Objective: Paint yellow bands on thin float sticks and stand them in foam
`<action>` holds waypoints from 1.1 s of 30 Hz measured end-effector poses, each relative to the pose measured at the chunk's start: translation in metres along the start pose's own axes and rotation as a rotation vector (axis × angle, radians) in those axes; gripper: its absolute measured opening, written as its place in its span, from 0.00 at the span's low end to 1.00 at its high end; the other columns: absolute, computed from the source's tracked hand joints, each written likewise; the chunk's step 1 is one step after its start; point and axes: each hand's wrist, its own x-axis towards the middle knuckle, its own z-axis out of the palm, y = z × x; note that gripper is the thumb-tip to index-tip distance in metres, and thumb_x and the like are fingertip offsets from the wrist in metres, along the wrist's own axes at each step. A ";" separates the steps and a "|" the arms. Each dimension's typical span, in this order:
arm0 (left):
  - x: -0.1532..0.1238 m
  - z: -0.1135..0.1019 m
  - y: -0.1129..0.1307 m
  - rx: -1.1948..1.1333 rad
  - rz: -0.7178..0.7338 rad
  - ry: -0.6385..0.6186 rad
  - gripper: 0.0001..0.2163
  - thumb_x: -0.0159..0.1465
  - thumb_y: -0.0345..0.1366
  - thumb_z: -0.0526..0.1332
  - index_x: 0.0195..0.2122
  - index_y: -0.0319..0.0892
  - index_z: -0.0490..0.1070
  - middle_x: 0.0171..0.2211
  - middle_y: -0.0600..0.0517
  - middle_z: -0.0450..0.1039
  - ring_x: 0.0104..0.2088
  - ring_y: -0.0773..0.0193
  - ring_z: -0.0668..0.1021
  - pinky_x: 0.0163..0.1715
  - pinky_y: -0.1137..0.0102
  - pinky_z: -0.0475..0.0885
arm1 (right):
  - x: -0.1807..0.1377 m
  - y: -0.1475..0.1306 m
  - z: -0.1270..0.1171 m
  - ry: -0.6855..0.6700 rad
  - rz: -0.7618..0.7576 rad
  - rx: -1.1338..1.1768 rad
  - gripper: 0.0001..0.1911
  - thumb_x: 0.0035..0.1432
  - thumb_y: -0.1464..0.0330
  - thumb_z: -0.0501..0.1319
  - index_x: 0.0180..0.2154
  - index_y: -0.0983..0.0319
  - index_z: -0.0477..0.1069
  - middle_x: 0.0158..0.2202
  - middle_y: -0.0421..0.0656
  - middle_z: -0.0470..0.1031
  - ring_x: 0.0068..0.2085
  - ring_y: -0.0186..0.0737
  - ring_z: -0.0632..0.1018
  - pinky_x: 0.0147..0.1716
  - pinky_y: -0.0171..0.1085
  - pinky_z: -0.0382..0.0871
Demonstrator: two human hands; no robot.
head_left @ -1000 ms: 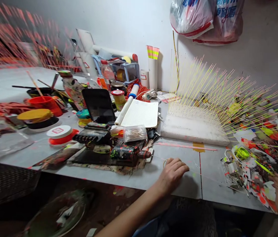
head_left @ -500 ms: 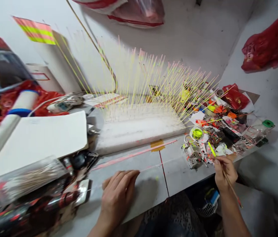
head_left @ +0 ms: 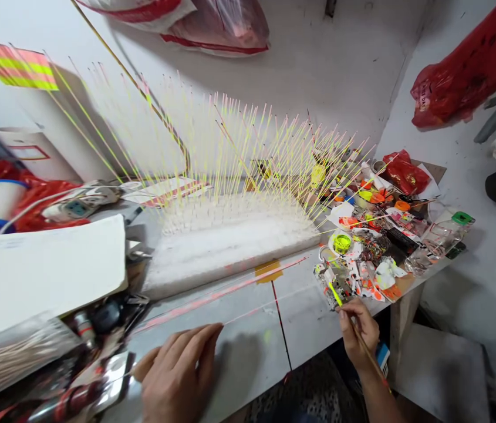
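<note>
Yellow-tipped brush, tilted; pale thin rod, flat.

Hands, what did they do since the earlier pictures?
The right hand carried its brush leftward, from over the paint mess to its near edge, closer to the thin stick. Nothing was picked up or let go. The left hand stayed flat on that stick, and the foam block stayed put. The view swung right.

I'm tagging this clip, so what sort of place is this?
Likely a small hand-painting workbench: a white block holds rows of neon-tipped sticks, paint-spattered pots lie beside it, and the right hand holds a yellow-tipped brush.
</note>
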 end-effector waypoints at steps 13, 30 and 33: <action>-0.003 0.004 0.002 0.008 -0.014 0.038 0.04 0.68 0.31 0.58 0.40 0.44 0.72 0.30 0.52 0.77 0.30 0.64 0.77 0.34 0.69 0.66 | -0.004 0.006 0.013 -0.022 -0.013 -0.091 0.04 0.65 0.70 0.59 0.38 0.60 0.73 0.29 0.39 0.72 0.24 0.31 0.71 0.24 0.31 0.67; 0.002 0.001 0.004 0.008 0.029 0.021 0.04 0.68 0.30 0.57 0.40 0.42 0.72 0.30 0.51 0.77 0.30 0.65 0.76 0.33 0.70 0.66 | -0.009 0.006 0.014 0.053 0.112 -0.103 0.06 0.66 0.65 0.60 0.38 0.60 0.74 0.31 0.41 0.77 0.30 0.35 0.77 0.29 0.32 0.71; 0.001 0.001 0.004 0.002 0.022 0.027 0.05 0.68 0.30 0.58 0.40 0.43 0.72 0.30 0.52 0.77 0.30 0.65 0.77 0.33 0.70 0.66 | -0.010 0.006 0.014 0.056 0.085 -0.078 0.06 0.65 0.66 0.60 0.38 0.60 0.74 0.31 0.42 0.77 0.30 0.36 0.77 0.29 0.33 0.72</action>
